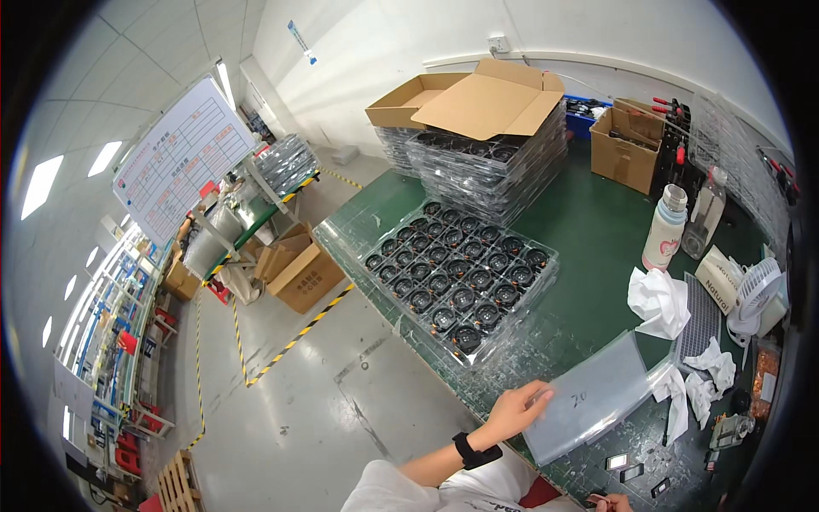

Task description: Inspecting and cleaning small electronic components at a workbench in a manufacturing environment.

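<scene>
Left hand on clear bag, component tray behind, tissues beside

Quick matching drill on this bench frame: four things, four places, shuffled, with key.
Things:
1. left hand
2. open cardboard box
3. pink bottle
4. white fan

Places:
A. on the tall tray stack at the back
B. upright on the green bench, right of the tray of black parts
C. far right edge of the bench
D. on the edge of the grey plastic sleeve

Pairs: 1-D, 2-A, 3-B, 4-C
</scene>
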Tool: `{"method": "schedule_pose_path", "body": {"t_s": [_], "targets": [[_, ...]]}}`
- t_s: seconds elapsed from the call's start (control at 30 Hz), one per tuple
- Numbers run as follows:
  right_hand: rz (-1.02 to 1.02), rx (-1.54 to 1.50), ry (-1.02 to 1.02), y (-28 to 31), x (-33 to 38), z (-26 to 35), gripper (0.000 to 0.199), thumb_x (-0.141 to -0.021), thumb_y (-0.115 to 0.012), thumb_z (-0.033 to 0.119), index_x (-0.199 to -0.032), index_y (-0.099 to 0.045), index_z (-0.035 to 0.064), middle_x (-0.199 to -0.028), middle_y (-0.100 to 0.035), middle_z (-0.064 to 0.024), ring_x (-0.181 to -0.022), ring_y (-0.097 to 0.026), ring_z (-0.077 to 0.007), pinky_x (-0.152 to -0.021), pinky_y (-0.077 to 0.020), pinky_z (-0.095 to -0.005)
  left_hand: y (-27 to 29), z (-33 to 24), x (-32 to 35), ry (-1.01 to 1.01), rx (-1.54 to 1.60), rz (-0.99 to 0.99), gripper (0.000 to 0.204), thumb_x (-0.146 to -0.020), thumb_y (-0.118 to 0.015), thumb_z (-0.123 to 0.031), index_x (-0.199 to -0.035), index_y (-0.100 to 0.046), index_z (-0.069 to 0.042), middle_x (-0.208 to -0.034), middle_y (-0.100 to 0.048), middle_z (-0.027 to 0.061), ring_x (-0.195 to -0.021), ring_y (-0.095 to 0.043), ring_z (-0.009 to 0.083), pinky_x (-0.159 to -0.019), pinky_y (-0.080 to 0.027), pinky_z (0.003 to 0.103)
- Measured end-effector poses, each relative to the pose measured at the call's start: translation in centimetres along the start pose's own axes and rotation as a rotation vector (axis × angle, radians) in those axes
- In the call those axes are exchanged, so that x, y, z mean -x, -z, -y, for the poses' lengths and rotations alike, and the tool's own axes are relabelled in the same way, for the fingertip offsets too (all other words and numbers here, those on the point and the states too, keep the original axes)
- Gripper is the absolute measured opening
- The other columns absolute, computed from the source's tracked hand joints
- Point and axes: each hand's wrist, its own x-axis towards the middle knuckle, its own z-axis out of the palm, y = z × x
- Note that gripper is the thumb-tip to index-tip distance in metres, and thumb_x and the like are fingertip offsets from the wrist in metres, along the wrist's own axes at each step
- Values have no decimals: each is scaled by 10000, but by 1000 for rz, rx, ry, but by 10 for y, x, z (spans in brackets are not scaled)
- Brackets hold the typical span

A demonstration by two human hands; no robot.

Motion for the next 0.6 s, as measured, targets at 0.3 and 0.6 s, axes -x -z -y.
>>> {"method": "schedule_pose_path", "body": {"t_s": [0.3, 0.6], "targets": [[3, 30, 9, 1, -1, 6, 178, -848, -634, 196, -901, -617, 27, -685, -595, -81, -582, -511, -132, -548, -424, -273, -2, 6, 0, -28, -46, -16, 247, -903, -519, -289, -1014, -608, -88, -588, -610, 56, -497, -589, 172, -486, -428, 287], [-25, -6, 13, -2, 1, -3, 173, -839, -645, 197, -897, -623, 36, -653, -577, -54, -565, -486, -111, -537, -413, -267, -1, 0, 2, -58, -53, -18, 246, -907, -535, -285, -995, -611, -68, -577, -598, 27, -465, -527, 92, -457, -384, 237]]}}
